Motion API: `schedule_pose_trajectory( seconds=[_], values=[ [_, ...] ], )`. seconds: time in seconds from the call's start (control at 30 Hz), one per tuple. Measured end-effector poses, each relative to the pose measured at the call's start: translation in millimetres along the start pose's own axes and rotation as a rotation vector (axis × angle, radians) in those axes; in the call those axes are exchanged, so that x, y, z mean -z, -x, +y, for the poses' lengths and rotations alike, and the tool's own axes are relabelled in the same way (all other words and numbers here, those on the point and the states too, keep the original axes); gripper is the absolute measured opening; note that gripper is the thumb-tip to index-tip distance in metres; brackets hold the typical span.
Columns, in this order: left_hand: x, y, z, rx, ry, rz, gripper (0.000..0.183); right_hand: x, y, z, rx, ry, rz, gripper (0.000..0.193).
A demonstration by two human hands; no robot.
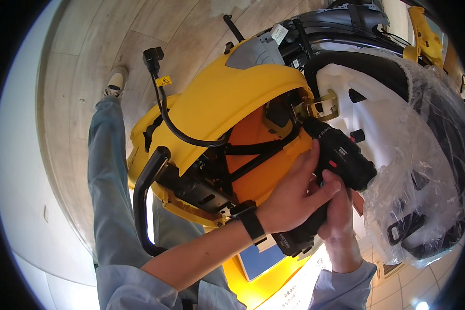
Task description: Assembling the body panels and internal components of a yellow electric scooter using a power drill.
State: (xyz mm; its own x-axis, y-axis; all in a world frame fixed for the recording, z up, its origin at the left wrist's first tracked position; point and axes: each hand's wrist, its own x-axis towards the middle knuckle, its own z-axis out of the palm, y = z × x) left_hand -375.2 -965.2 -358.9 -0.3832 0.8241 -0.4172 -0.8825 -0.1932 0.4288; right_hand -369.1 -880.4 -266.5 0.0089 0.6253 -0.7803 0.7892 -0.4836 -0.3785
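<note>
My left hand (pixel 290 202), a dark watch (pixel 251 222) on its wrist, is closed on a black cordless drill (pixel 343 155). Its index finger lies along the drill's body, with the thumb pressed near the top of the handle. My right hand (pixel 340 219) wraps the handle from the other side. The drill's front end points up and to the left, at a brass-coloured metal bracket (pixel 325 105) between a yellow plastic body (pixel 227 103) and a white shell (pixel 351 88). Whether the tip touches a screw there I cannot tell.
Clear plastic film (pixel 398 181) covers much of the white shell. A black tubular handle (pixel 142 196) rises near my left forearm. A black cable (pixel 173 126) with a plug loops over the yellow body. Wood-look floor (pixel 72 77) lies at the left.
</note>
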Motion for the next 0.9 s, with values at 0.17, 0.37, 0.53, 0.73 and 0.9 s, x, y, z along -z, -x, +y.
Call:
schedule_pose_trajectory(
  seconds=[0.17,0.37,0.53,0.73,0.9],
  values=[
    [5,3,8,0.030,-0.032,0.018,0.086,-14,-1,3,0.045,0.029,0.158,0.030],
    [-22,3,-12,-0.027,0.154,0.034,0.077,54,-25,-13,0.098,0.547,-0.093,0.040],
    [-22,-7,0,0.117,0.268,-0.036,0.068,75,-39,-9,0.235,0.503,-0.150,0.035],
    [-21,-8,5,0.144,0.312,-0.019,0.058,71,-37,-21,-0.021,0.612,-0.143,0.031],
    [-20,-13,11,0.145,0.343,-0.070,0.055,54,-32,-37,-0.004,0.679,-0.157,0.026]
  ],
)
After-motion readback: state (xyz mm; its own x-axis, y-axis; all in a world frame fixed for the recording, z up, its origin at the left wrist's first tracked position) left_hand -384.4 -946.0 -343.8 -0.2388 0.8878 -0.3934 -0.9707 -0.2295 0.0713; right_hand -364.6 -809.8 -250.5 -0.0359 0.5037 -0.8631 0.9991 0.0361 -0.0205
